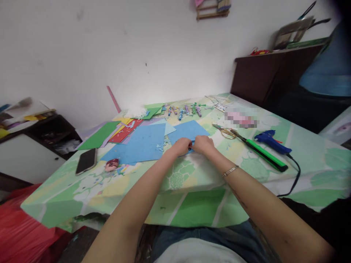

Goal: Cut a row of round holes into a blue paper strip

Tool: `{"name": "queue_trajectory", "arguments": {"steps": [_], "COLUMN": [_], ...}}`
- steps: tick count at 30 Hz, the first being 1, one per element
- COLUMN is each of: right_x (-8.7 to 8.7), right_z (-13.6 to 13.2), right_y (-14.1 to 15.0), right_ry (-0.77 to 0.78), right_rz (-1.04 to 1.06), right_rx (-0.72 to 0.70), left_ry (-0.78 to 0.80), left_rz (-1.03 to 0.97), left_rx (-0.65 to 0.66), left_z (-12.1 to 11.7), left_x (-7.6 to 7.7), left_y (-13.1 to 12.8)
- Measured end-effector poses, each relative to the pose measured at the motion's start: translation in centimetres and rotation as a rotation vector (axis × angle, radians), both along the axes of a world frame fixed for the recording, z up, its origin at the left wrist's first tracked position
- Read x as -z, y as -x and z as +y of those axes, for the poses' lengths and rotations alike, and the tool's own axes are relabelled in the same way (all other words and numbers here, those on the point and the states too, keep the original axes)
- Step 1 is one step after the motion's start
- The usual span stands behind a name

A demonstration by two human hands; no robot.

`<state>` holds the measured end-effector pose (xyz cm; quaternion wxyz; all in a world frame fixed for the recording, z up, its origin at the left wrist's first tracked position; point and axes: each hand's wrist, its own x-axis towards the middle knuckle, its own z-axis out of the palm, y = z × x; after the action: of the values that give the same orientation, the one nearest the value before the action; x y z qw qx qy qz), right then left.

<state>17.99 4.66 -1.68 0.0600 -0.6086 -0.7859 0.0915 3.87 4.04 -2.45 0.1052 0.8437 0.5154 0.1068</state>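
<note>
Hands [181, 147] [203, 145] close together over blue sheet [189, 129].

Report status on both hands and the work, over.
Left hand and right hand close together, over a blue sheet. Anything held: too hidden to tell. Scissors to the right, apart from both hands.

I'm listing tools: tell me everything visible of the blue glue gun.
The glue gun is blue, seemingly plastic, with some orange-red beside its handle. It lies on its side on the patterned tablecloth, right of the green tool. A black cord leaves the handle and curves toward the viewer. Nobody holds it; whether it is on cannot be told.
</note>
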Motion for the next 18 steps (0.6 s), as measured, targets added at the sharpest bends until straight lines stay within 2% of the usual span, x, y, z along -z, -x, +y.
{"name": "queue_trajectory", "arguments": {"steps": [3,7,12,18], "right_x": [-0.2,0.2,0.6,0.6], "right_z": [-0.3,-1.0,-0.6,-0.1], "right_y": [-0.9,-2.5,-2.4,-1.8], "right_ry": [-0.027,-0.133,-0.191,-0.164], "right_rz": [0.017,0.049,0.041,-0.015], "right_rx": [-0.094,-0.231,-0.28,-0.319], "left_ry": [0.005,-0.07,-0.13,-0.155], "left_rz": [-0.013,-0.071,-0.099,-0.054], "left_rx": [0.013,-0.013,-0.048,-0.104], "left_z": [-0.3,-1.9,-2.3,-2.3], "left_x": [-0.4,0.3,0.7,0.7], "left_y": [0.5,1.7,2.2,1.3]}}
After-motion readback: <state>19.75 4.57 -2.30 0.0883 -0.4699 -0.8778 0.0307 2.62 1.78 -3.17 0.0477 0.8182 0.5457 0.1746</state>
